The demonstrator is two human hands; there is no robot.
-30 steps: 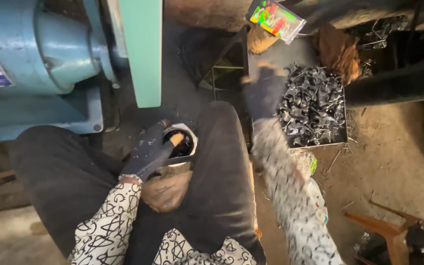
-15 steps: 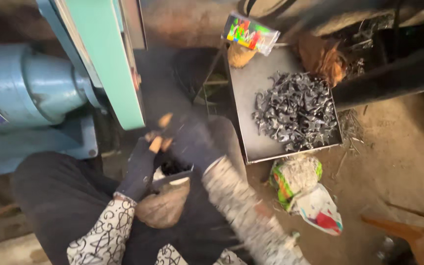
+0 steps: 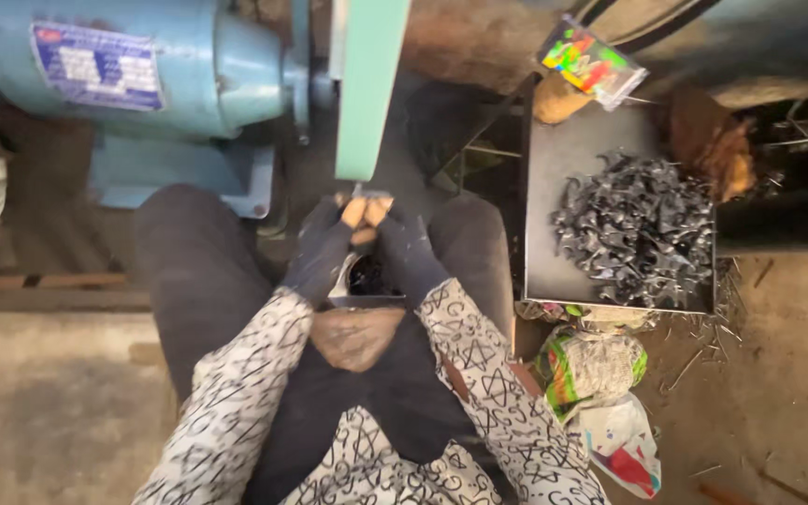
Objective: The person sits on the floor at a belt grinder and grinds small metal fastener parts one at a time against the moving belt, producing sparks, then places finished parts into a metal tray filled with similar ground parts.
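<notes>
Rectangular blue-white label (image 3: 97, 65) on motor; multicoloured packet (image 3: 589, 64) above tray; crumpled green-white-red bags (image 3: 600, 397) below.

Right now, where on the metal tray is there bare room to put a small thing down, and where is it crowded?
The metal tray is bare along its left strip, between its left rim and the pile of small dark metal parts, and above the pile, below the colourful packet. The middle and right side are crowded with parts. Both hands, left hand and right hand, meet under the green guard.
</notes>
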